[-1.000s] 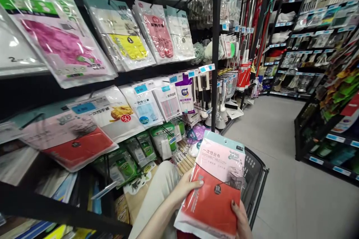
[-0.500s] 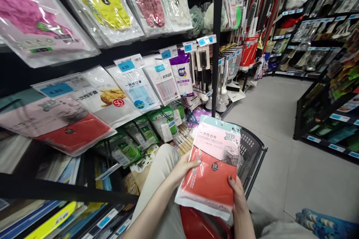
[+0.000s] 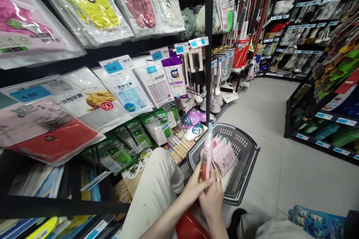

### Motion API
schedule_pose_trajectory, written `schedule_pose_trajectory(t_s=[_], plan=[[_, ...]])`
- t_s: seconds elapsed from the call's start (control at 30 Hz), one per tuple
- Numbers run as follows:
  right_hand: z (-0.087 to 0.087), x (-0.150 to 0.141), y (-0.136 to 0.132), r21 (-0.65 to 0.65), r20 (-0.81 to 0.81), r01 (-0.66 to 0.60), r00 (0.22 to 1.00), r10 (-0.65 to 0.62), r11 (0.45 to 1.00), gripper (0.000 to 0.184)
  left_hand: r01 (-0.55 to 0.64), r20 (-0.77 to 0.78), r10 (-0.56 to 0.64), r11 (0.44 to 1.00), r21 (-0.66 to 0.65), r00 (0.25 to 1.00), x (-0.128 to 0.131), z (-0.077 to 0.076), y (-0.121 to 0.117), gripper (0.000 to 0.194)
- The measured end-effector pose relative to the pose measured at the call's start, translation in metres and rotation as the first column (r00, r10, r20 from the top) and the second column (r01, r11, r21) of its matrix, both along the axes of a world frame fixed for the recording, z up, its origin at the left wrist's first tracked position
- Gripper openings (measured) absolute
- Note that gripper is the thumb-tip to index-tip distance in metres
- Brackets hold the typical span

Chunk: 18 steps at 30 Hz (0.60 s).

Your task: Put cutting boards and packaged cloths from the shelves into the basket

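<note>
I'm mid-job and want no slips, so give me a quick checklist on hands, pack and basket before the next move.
1. Left hand grips the pack: ok, closed on it.
2. Right hand grips it too: ok, beside the left.
3. Pack's broad face towards the camera: not ok, it is edge-on.
4. Basket open at the top: ok, pink packets show inside.
5. Pack clear of the basket's rim: cannot tell, they overlap in this view.
</note>
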State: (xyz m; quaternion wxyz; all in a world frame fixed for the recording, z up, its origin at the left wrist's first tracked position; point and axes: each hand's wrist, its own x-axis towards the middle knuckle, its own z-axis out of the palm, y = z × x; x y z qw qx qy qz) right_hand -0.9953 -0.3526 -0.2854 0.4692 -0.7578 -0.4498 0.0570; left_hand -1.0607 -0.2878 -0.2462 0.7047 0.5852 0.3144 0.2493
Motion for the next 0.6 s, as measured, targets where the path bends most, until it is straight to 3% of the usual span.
schedule_pose_trajectory(t_s=[0.13,0.27,0.33,0.4,0.5,0.6], plan=[[0.007,-0.011,0.0,-0.059,0.169,-0.126,0.976,0.134,0.99,0.057,-0.122,0.129,0.155,0.964,-0.235,0.979,-0.001,-0.01,0.015,0.061],[0.016,-0.006,0.001,-0.065,0.128,-0.205,0.969,0.212,0.976,0.039,-0.145,0.097,0.184,0.937,-0.318,0.978,-0.001,-0.018,0.05,0.053],[0.019,-0.003,0.002,-0.035,0.069,-0.183,0.98,0.186,0.982,0.027,-0.112,0.04,0.126,0.963,-0.244,0.991,0.011,-0.024,0.069,0.051],[0.023,0.0,0.002,0.01,0.007,-0.147,0.989,0.147,0.989,0.022,-0.001,-0.112,-0.005,0.998,-0.058,0.994,0.036,-0.033,0.087,0.048],[0.027,0.005,0.004,0.088,-0.058,-0.103,0.992,0.109,0.991,0.022,0.234,-0.409,-0.143,0.955,0.181,0.901,0.093,-0.057,0.106,0.051],[0.026,0.011,0.006,0.154,-0.134,-0.017,0.99,0.037,0.988,0.022,0.316,-0.546,-0.158,0.926,0.207,0.822,0.158,-0.095,0.114,0.065]])
